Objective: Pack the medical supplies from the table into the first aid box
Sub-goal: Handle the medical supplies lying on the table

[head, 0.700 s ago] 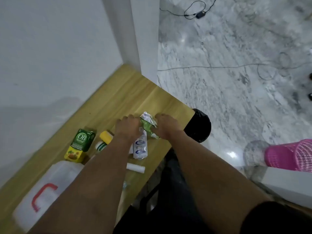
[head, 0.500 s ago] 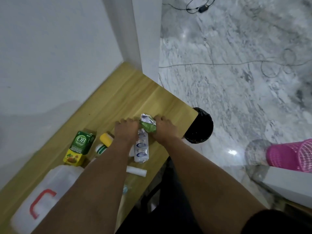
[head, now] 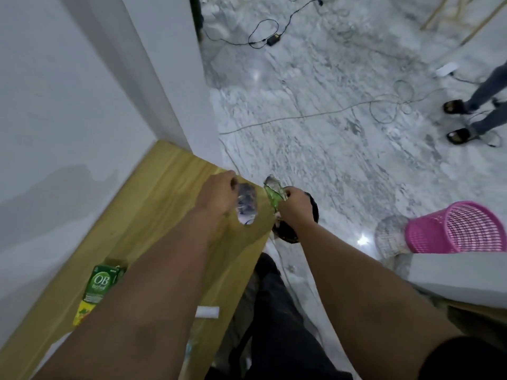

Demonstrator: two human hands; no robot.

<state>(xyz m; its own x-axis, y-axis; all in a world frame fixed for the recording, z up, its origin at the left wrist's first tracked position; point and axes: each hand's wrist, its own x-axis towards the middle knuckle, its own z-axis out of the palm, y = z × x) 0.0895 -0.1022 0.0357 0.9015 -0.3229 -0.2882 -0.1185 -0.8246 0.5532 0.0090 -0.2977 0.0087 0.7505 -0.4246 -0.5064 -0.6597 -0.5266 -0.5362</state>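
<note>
White wall (head: 68, 86) left; grey marble floor (head: 329, 133) strewn with cables (head: 301, 116); pink basket (head: 463, 226) lying right; wooden table (head: 170, 171) near.

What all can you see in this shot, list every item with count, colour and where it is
table: one, light wood, left, against the white wall
OB box: one, green and yellow, on table beside left forearm
white roll: one, near table's front edge
blue-printed packet: one, silvery, in left grip
green packet: one, green and silvery, in right grip
black bin: one, floor below right hand
pink basket: one, floor, right
cables: several, dark, marble floor
bystander's legs: two, jeans, black sandals, far right
left hand: above table
right hand: past table edge
</note>
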